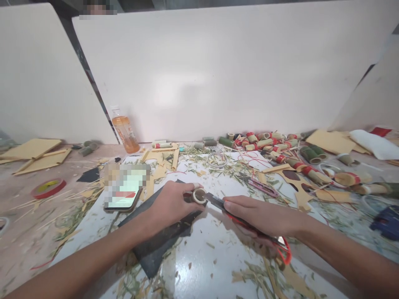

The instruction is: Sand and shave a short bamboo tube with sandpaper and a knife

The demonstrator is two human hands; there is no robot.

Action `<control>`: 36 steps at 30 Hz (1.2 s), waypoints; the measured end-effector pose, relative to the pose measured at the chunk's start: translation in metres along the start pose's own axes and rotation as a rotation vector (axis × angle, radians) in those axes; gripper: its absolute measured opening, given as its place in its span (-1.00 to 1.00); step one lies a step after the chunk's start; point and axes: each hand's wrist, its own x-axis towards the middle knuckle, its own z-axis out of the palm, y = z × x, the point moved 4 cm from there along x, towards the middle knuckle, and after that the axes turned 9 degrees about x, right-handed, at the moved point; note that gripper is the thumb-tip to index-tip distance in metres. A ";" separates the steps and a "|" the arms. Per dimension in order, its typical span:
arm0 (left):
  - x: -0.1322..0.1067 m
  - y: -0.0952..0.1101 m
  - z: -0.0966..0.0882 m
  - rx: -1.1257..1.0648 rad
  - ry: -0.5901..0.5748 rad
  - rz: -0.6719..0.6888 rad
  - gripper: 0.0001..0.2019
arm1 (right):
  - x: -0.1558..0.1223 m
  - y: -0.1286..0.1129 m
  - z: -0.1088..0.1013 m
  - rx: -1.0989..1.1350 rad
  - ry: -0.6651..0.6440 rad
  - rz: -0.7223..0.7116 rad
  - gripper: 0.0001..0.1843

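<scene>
My left hand [177, 199] grips a short piece of bamboo tube [199, 195], its round open end turned toward my right side. My right hand [249, 211] is closed round a utility knife [218, 202] with an orange-red rear end. The blade end points left and reaches the rim of the bamboo; whether it touches, I cannot tell. Below my left hand and forearm lies a dark sheet that looks like sandpaper [162, 241], on a white work surface [199, 257] strewn with green shavings.
A phone [124, 193] with a lit screen lies left, before a drink bottle [125, 131]. Red tape [48, 188] is farther left. Several bamboo pieces [264, 143], some red-banded, are heaped at back right near pink-handled scissors [263, 187]. White panels [218, 74] stand behind.
</scene>
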 end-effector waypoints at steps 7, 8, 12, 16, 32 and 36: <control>0.001 -0.001 0.000 0.017 0.039 0.001 -0.82 | 0.001 0.006 -0.002 0.165 -0.045 0.014 -0.51; 0.000 0.000 -0.001 0.047 0.052 0.015 -0.83 | 0.000 0.005 -0.002 0.166 -0.051 0.019 -0.51; -0.002 0.006 -0.005 0.171 0.120 0.083 -0.86 | -0.002 0.003 -0.001 0.170 -0.067 0.032 -0.50; -0.003 0.008 -0.004 0.236 0.180 0.147 -0.91 | -0.002 0.002 0.000 0.188 -0.057 0.008 -0.49; 0.004 0.000 -0.016 0.208 0.303 0.224 -0.74 | -0.007 -0.019 -0.008 -0.568 0.319 -0.304 -0.57; 0.007 -0.001 -0.013 0.114 0.118 0.122 -0.72 | -0.007 -0.018 -0.006 -0.555 0.324 -0.276 -0.58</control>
